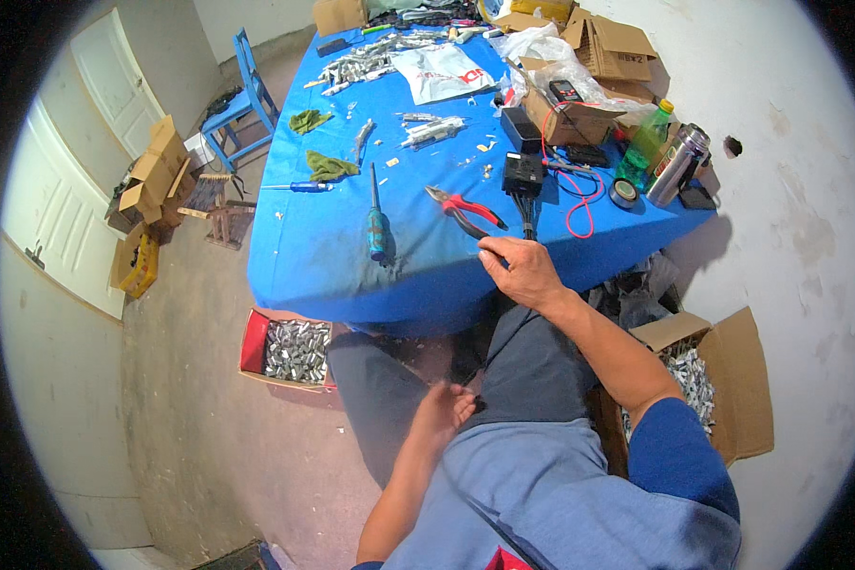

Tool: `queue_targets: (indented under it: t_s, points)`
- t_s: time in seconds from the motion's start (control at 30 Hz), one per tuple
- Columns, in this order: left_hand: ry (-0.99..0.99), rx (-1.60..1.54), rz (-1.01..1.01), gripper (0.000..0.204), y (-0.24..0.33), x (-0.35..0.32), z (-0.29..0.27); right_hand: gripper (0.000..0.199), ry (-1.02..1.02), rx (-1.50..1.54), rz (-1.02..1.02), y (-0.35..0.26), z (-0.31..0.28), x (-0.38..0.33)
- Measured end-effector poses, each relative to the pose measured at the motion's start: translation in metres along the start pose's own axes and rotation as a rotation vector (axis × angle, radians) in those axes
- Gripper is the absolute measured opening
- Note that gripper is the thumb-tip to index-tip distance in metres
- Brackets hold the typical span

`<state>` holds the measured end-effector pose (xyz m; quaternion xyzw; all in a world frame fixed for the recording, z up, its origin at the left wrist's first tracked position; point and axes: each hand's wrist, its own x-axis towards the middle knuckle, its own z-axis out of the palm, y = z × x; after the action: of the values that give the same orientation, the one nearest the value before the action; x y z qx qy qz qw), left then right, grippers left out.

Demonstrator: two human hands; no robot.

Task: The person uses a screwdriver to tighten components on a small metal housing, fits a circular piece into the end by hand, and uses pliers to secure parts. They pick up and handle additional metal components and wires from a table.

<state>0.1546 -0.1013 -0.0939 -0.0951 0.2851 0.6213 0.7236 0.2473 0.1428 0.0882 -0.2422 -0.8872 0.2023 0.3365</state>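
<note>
At the table's front edge my right hand is closed round black cables that hang from a black box. Just left of its fingers lie red-handled pliers, jaws pointing away to the left. Over my lap, below the table edge, my left hand has curled fingers. A thin dark thing shows at its fingertips, too small and blurred to name. Farther left on the blue cloth rests a screwdriver with a teal handle, its shaft pointing away from me.
Silvery tube-like pieces lie piled at the back, near a white plastic bag. On the right stand a green bottle and a metal flask. Boxes of small metallic parts flank my legs. A blue chair stands left.
</note>
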Motion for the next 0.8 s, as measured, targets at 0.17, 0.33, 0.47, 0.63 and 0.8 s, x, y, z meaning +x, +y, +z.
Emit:
queue_targets:
  t_s: [0.17,0.33,0.47,0.63,0.8]
  points:
    - [0.038,0.017,0.17,0.033,0.018,-0.007,0.003,0.02,0.094,-0.162,-0.117,0.01,0.022,0.026]
    - [0.075,0.051,0.16,0.032,0.02,0.0,-0.005,0.018,0.099,-0.223,-0.128,0.017,0.032,0.053]
    - [0.145,0.162,0.117,0.033,0.027,0.005,0.001,0.018,0.006,-0.174,-0.048,0.027,0.036,0.082]
    - [0.137,0.125,0.059,0.034,0.033,0.015,0.005,0.02,-0.113,-0.215,0.022,0.062,0.037,0.131]
    - [0.182,0.128,0.04,0.036,0.036,0.024,0.006,0.02,-0.072,-0.361,-0.014,0.111,0.047,0.197]
